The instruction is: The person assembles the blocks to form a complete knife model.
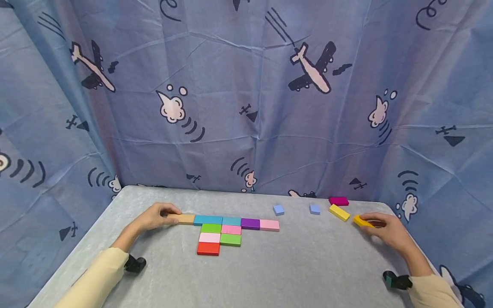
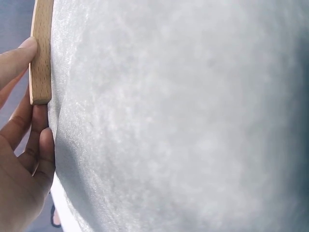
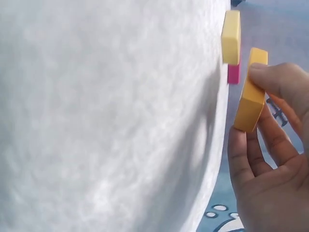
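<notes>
At the left end of a row of coloured blocks, my left hand [image 1: 155, 217] pinches a plain wooden block [image 1: 186, 219]. In the left wrist view the thumb lies on the near face of that block, with other fingers behind and below it. The row runs on to the right with two blue blocks [image 1: 208, 220], a purple block [image 1: 250, 224] and a pink block [image 1: 269, 225]. Over at the right side of the table, my right hand [image 1: 387, 231] grips an orange-yellow block [image 3: 249, 104] between thumb and fingers.
Below the row sit green blocks [image 1: 230, 240], pink ones and a red block [image 1: 208, 248], edge to edge. Two small light-blue blocks [image 1: 278, 210], a yellow block [image 1: 339, 212] and a magenta block [image 1: 339, 201] lie near the back of the grey table [image 1: 285, 273]. A patterned curtain [image 1: 215, 85] hangs behind.
</notes>
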`<state>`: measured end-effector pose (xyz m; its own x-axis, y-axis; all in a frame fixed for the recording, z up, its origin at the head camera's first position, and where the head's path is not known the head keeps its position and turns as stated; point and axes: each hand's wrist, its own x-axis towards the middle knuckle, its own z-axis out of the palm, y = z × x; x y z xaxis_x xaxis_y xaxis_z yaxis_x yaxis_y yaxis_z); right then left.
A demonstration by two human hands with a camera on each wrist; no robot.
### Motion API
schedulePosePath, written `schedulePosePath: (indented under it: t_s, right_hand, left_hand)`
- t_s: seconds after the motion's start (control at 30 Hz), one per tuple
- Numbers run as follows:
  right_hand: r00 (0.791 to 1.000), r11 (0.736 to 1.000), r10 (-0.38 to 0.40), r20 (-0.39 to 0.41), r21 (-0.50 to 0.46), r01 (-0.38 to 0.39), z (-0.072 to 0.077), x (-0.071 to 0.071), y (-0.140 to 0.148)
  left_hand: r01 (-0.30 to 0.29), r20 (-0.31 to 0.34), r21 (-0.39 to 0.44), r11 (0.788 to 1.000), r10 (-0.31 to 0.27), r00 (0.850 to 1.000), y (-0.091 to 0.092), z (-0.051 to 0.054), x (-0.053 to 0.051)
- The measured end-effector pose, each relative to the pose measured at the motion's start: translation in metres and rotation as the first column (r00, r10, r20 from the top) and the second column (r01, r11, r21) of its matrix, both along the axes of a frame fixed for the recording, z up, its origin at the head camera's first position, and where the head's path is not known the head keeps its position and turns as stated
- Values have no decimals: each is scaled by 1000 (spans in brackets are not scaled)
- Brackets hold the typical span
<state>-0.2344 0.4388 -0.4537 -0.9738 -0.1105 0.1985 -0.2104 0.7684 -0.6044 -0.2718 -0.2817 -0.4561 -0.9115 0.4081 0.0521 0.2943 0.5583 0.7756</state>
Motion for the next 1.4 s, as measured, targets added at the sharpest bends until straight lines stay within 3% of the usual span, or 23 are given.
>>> schedulePosePath:
  t_s: [0.23,0.8,1.07,1.4]
  right_hand:
    - [996,994,86,-40,-62,-88,10,8,-16]
    - [979,965,206,3,-170,-202,25,19,-58]
    - [963,942,263,63,-231,-242,21,23,-85]
    - [923,902,382,50,-239,-361,11,21,-117]
  left_hand:
    - [2,12,5,1000,-2,1000,0,-1,0]
    - [-10,25,3,1000,10,1000,1,2,1]
    - [-14,30,-1,1000,14,999,2,3,0]
    - [-5,16,-3,1000,5,1000,1,3,1]
